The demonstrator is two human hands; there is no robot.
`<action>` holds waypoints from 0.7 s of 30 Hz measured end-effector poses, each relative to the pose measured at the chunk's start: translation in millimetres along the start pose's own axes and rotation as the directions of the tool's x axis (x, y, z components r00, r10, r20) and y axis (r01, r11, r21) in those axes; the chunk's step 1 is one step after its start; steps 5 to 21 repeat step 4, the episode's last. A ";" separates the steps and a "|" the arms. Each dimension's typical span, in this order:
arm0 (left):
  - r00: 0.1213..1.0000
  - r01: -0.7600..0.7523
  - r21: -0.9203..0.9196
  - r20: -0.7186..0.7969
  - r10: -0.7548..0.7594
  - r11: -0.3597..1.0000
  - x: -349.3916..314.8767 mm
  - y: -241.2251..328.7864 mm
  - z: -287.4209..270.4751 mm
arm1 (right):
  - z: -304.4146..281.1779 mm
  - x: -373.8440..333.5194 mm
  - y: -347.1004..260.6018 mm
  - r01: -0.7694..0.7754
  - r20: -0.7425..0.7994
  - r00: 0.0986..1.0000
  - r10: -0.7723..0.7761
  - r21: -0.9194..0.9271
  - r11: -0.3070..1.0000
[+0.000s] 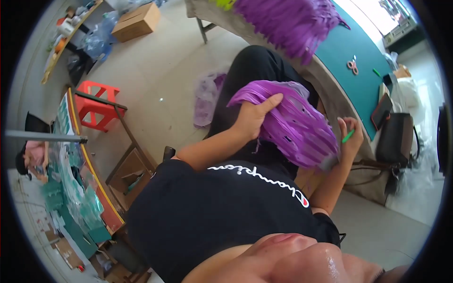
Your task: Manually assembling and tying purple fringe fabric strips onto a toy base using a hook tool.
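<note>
A purple sheet of soft, thin material [302,125] cut into long strips with slits lies over my lap, with greyish patches at its far and right ends. My left hand [255,115] is closed on its left side, thumb on top and fingers underneath. By its right end is my right hand [350,134], with bent fingers closed around a slim green tool [348,136]; only a short part of the tool shows, so its kind is unclear. Whether the right hand also touches the purple material, I cannot tell.
A table with a green top [349,47] carries a purple stripped pile [292,23], scissors [352,65] and a small green stick [376,72]. A dark bag [395,139] stands right. Left are a red stool [96,106], a cardboard box [137,22] and another person [35,158].
</note>
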State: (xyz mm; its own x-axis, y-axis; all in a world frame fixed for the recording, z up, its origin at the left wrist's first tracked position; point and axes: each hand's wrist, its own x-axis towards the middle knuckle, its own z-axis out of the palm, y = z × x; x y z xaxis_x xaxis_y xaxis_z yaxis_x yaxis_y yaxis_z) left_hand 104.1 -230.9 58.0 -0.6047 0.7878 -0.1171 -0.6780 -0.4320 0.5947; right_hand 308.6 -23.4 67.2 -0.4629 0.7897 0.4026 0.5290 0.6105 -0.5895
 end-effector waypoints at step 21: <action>0.999 0.042 0.135 -0.031 -0.038 0.990 4.2 -12.5 -5.3 | 32.7 -12.3 -6.7 -0.202 0.248 0.945 -0.212 0.955 0.216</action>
